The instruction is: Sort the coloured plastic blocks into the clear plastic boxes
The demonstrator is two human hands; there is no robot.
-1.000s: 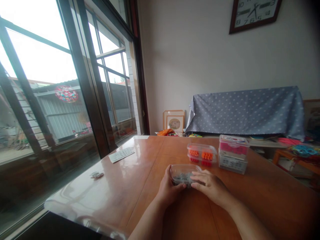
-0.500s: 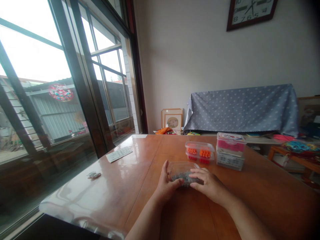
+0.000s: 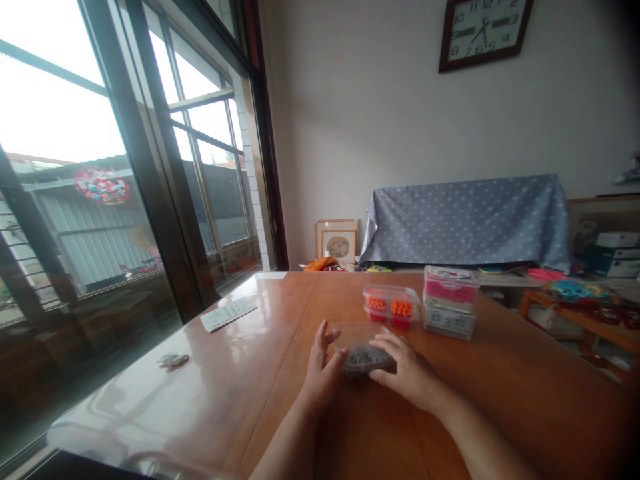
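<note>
A clear plastic container [image 3: 364,357] with small dark grey pieces in it stands on the brown table [image 3: 280,400], between my two hands. At its left side is my left hand [image 3: 323,367], thumb and fingers apart, close against the wall. My right hand [image 3: 403,370] is at the right side, its fingers spread over the rim and its thumb lower at the near side. Neither hand is seen closed round the container.
Behind the container stand a clear box of orange and red pieces [image 3: 390,307] and two stacked boxes [image 3: 449,303]. Further left lie a printed paper [image 3: 229,314] and a small packet [image 3: 173,360]. A glass window wall runs along the left.
The view has turned slightly to the right. My left hand has loosened from the container, its thumb drawn back from over the rim. My right hand remains at the right side.
</note>
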